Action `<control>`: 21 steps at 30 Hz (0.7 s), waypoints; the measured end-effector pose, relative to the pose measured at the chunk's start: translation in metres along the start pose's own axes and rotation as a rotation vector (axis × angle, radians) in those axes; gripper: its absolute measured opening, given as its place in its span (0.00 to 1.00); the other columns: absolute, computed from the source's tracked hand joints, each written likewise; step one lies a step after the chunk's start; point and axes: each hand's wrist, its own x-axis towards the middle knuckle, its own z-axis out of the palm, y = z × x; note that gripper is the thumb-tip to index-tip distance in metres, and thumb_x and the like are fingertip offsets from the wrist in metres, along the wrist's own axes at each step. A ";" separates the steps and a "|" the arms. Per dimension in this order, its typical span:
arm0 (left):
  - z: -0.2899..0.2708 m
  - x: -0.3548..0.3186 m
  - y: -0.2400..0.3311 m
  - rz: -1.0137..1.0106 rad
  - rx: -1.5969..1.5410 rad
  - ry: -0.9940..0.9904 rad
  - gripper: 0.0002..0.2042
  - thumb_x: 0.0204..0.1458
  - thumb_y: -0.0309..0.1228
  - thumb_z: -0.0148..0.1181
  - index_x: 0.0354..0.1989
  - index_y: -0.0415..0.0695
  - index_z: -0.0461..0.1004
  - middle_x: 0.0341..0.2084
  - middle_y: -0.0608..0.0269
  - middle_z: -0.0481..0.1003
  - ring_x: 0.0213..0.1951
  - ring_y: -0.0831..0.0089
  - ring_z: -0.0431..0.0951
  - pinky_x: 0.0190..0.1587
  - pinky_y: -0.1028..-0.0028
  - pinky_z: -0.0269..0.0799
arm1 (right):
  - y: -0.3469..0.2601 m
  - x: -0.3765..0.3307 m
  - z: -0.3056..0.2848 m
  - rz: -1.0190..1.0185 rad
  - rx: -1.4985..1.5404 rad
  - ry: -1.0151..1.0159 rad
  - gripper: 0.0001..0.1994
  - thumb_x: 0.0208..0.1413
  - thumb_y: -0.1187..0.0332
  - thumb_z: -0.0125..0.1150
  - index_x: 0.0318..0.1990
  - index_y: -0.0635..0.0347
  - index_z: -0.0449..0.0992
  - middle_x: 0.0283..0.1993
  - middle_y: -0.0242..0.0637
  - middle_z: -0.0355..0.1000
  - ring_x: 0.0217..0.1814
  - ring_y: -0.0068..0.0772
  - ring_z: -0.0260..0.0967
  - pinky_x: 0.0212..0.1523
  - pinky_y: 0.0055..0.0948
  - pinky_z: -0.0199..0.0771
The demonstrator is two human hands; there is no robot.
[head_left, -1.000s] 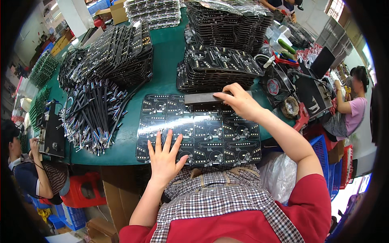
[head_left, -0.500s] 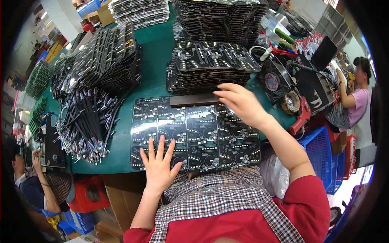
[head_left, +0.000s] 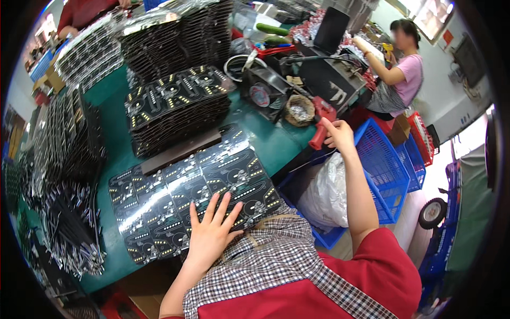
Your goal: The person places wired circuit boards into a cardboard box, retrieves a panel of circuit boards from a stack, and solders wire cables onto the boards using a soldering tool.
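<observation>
My left hand (head_left: 209, 234) lies flat, fingers spread, on a black panel of joined circuit boards (head_left: 183, 186) with rows of pale components. Along the panel's far edge rests a dark flat bar (head_left: 180, 152). On the right, my right hand (head_left: 340, 136) is at the handle of a red pistol-shaped tool (head_left: 322, 127), probably a soldering gun. Its fingertips meet or nearly meet the handle; the fingers are apart, and no closed grip shows. Beside the tool stands a small round tub (head_left: 300, 110) with shiny silvery material inside.
Stacked black boards (head_left: 178, 114) stand beyond the panel, more (head_left: 66, 138) at left. Black cables (head_left: 71, 228) with stripped ends lie near left. A fan (head_left: 260, 95) stands behind the tub. Blue crates (head_left: 382, 159) and a white plastic bag (head_left: 326, 191) are at right. A co-worker (head_left: 406, 69) sits beyond.
My right hand has left the dark bar and moved right to the red tool. My left hand stays flat on the panel. The view has turned to the right.
</observation>
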 end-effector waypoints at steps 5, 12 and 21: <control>-0.002 0.002 0.006 -0.012 -0.034 0.001 0.31 0.44 0.53 0.55 0.59 0.60 0.60 0.61 0.64 0.56 0.63 0.64 0.53 0.59 0.41 0.42 | 0.026 0.005 0.000 0.152 0.297 -0.149 0.27 0.42 0.49 0.66 0.31 0.72 0.73 0.25 0.44 0.73 0.18 0.31 0.72 0.19 0.23 0.73; -0.003 0.004 0.009 -0.038 -0.010 -0.017 0.30 0.45 0.52 0.55 0.59 0.59 0.61 0.61 0.63 0.56 0.63 0.62 0.53 0.59 0.42 0.41 | 0.036 0.001 0.022 0.161 0.692 -0.101 0.21 0.45 0.55 0.66 0.32 0.68 0.72 0.26 0.33 0.70 0.22 0.22 0.68 0.23 0.24 0.71; -0.003 0.008 0.015 -0.078 0.016 -0.043 0.29 0.44 0.51 0.56 0.58 0.60 0.63 0.61 0.63 0.57 0.63 0.63 0.53 0.60 0.43 0.40 | 0.043 0.000 0.044 -0.040 1.032 0.116 0.14 0.52 0.63 0.61 0.36 0.68 0.71 0.31 0.32 0.70 0.28 0.19 0.68 0.30 0.19 0.68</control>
